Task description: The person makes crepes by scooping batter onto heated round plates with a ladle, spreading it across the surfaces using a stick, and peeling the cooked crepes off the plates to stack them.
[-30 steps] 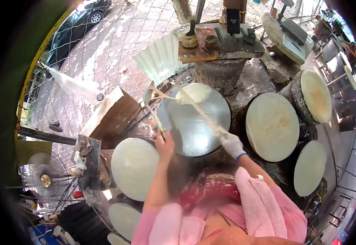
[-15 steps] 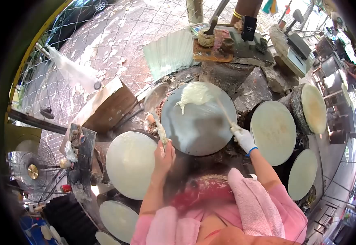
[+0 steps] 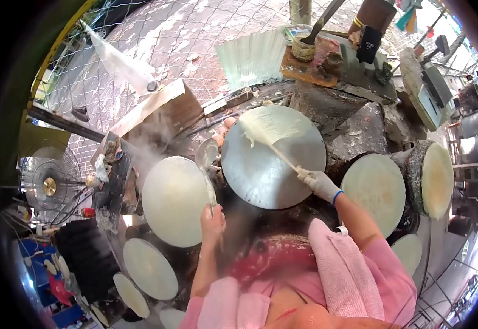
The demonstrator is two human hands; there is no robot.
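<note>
My left hand (image 3: 212,221) is closed round the handle of a metal ladle (image 3: 206,155), held upright between a batter-covered griddle and the bare-centred one. My right hand (image 3: 317,182), in a white glove with a blue cuff edge, grips a thin stick (image 3: 283,157). The stick's far end reaches into pale batter (image 3: 272,127) on the upper part of the round griddle (image 3: 261,183). The lower part of that griddle shows shiny metal. Left of the ladle, a griddle carries a full round pale sheet (image 3: 173,200).
More round pale sheets lie at the right (image 3: 374,192) and lower left (image 3: 150,268). A cardboard box (image 3: 165,112) stands at the upper left, a fan (image 3: 49,186) at the far left. Behind the griddle is a board (image 3: 305,68) with a brush in a jar (image 3: 303,50).
My left hand with the ladle has moved away from the griddle to the left. Batter dropped on the griddle is now smeared wider under the stick. The view has turned.
</note>
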